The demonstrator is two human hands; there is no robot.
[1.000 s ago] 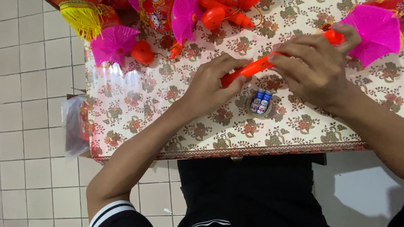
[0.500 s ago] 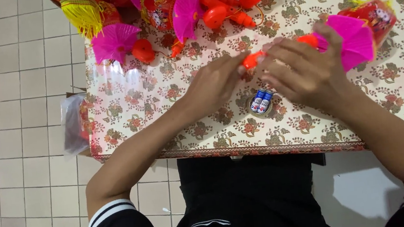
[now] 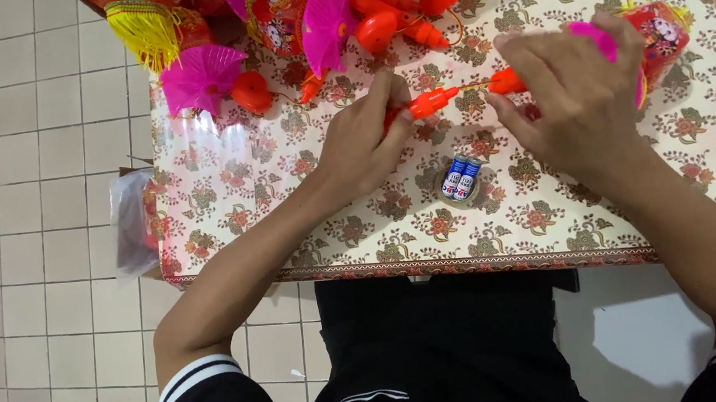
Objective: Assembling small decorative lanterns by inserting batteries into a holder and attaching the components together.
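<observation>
Head view: my left hand (image 3: 361,143) pinches the orange handle (image 3: 432,102); my right hand (image 3: 573,94) closes around the pink-and-red lantern (image 3: 659,32) above the tabletop (image 3: 287,199).

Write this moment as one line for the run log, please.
left hand: holds orange handle | right hand: holds lantern | batteries: on table

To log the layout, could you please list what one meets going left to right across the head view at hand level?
Clear plastic bag → left hand → orange handle → two small batteries → right hand → red lantern.
</observation>
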